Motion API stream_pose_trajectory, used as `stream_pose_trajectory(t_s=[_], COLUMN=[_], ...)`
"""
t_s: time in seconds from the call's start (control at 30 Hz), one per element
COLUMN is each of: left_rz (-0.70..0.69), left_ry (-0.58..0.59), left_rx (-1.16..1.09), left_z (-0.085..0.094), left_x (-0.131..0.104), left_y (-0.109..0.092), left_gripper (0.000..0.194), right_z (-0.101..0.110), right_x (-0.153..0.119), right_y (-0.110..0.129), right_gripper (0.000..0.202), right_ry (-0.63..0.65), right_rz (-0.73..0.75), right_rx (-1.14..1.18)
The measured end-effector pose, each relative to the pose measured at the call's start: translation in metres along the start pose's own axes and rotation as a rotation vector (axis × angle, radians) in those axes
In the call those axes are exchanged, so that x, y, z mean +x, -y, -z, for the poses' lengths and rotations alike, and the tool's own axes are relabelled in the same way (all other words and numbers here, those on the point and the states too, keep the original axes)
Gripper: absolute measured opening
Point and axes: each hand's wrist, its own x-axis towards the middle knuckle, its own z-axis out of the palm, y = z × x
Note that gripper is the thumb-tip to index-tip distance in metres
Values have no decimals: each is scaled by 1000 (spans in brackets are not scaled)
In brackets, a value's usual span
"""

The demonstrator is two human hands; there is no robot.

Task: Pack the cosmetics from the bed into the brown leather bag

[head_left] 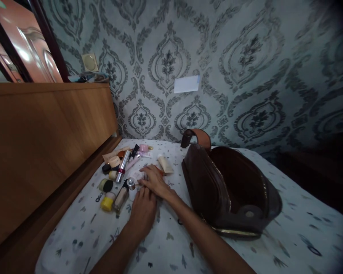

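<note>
My left hand (144, 208) rests on the sheet with its fingers curled under, beside a white bottle with a silver cap (132, 189); whatever its fingertips hold, if anything, is hidden. Crossing just beyond it, my right hand (157, 182) has thumb and forefinger apart over a pale pink-and-white item (137, 176), whose kind I cannot make out. To the left are a beige bottle with a black top (121, 198), a yellow-lidded jar (106, 203), a green jar with a black lid (105, 185) and a silver tube (123, 165). A cream tube (165, 164) lies beyond my right hand.
A dark brown bag (205, 190) sits open on the right of the patterned sheet (165, 251), its handle upright. More cosmetics, including a pink bottle (143, 148), lie towards the wall. A wooden panel (51, 148) borders the left side.
</note>
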Motion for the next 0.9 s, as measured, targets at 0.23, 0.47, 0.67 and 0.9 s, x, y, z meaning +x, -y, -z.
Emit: stream_pose_trajectory(t_s=[0.23, 0.47, 0.67, 0.9], left_rz=[0, -12, -59, -64], left_ry=[-21, 12, 68, 81], left_rx=[-1, -14, -2, 19], left_z=[-1, -1, 2, 2], left_x=[0, 2, 5, 3], left_y=[-2, 1, 18, 21], left_gripper=[33, 32, 42, 41], right_z=[-12, -21, -26, -29], right_x=[29, 27, 28, 31], right_y=[-3, -3, -6, -9], right_gripper=[63, 52, 41, 35], right_ry=[231, 136, -67, -173], right_rz=[-80, -151, -236, -252], right_rx=[52, 86, 195, 232])
